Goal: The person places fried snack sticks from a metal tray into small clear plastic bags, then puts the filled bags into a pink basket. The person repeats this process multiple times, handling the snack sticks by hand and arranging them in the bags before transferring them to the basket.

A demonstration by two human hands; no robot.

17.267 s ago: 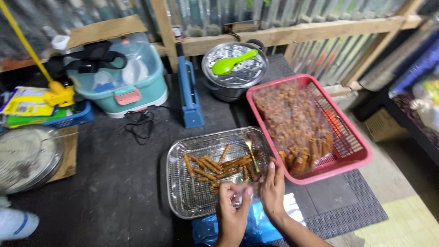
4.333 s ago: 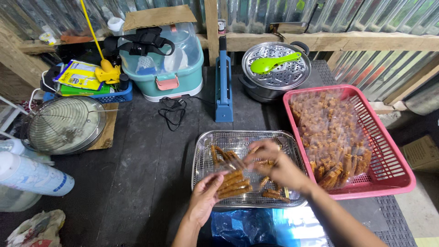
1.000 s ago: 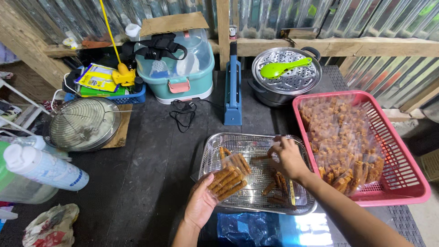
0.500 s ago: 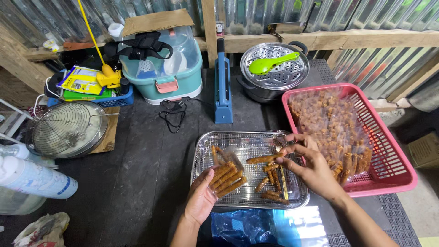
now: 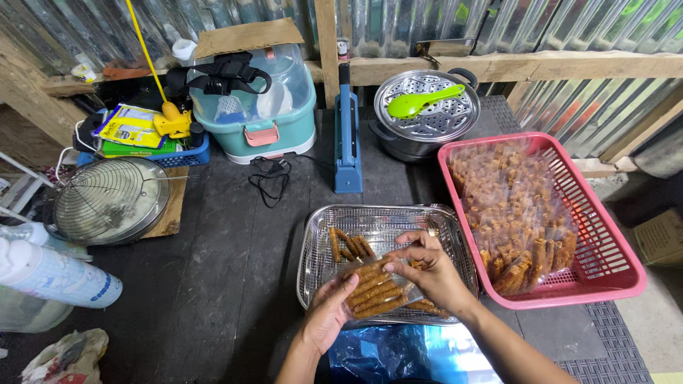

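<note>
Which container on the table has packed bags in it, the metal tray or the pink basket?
The pink basket, right of the hands, holds filled clear bags. The metal tray holds only loose fried sticks.
</note>
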